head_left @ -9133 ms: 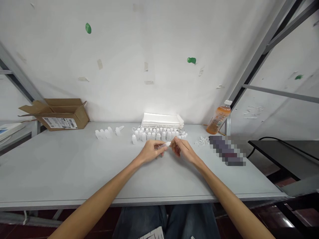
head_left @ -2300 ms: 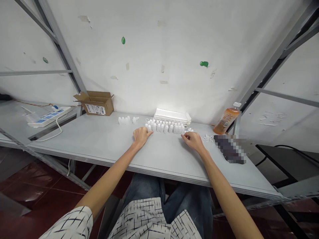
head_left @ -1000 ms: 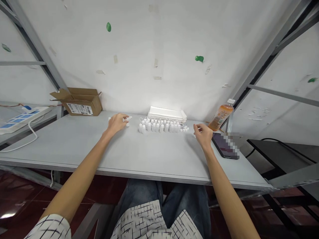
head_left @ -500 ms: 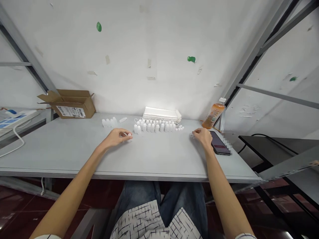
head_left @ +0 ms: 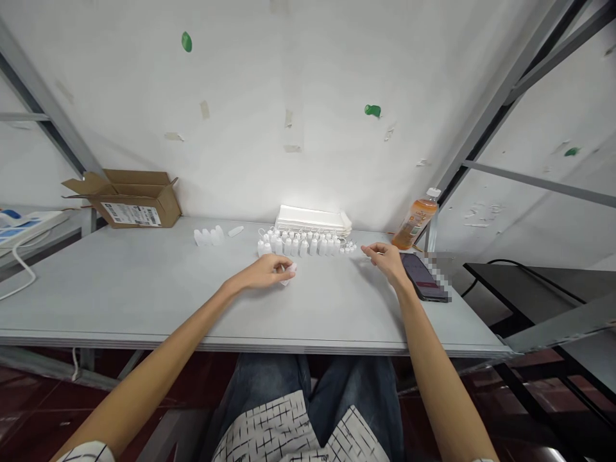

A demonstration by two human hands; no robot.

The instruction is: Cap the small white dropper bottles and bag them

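Observation:
Between the thumb and fingers of my left hand (head_left: pixel 267 271) is a small white bottle (head_left: pixel 287 276), held just above the grey table in front of the rows. My right hand (head_left: pixel 385 258) is closed near the right end of the rows, its thumb and forefinger pinched; what it holds, if anything, is too small to name. Several small white bottles (head_left: pixel 304 248) stand in rows at the back centre. Small white caps (head_left: pixel 347 248) lie at their right end. Several flat translucent pieces (head_left: pixel 210 237) lie at the back left.
A stack of white trays (head_left: pixel 312 218) rests against the wall. An open cardboard box (head_left: pixel 139 204) stands at the back left of the table (head_left: pixel 144 289). On the right are an orange drink bottle (head_left: pixel 416 221) and a phone (head_left: pixel 423 277).
My left hand has moved right with the small white bottle, towards the middle of the table. My right hand has shifted slightly left and up, towards the small caps.

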